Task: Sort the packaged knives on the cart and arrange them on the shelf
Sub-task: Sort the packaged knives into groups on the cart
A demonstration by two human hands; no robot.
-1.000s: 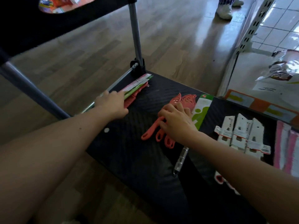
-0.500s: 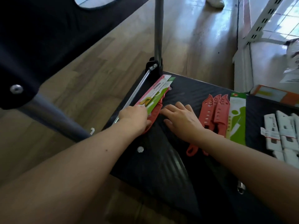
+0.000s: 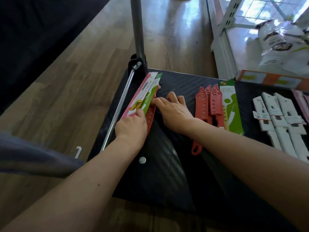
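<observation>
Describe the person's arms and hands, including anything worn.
Both forearms are bare; no sleeves show. The left hand and right hand wear no gloves, and no rings, watch or bracelets are visible. A small dark spot marks the left forearm.

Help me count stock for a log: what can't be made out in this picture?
All head view.
Stack of packs: near end under the left hand; count unclear.
Left hand's grip: hidden by its own back.
Red knives: handles crossed by the right forearm.
White packs: cut by the right edge.
Pack print: blurred.

Left hand [image 3: 132,125], right hand [image 3: 173,111] on knife packs [image 3: 144,95]
</observation>
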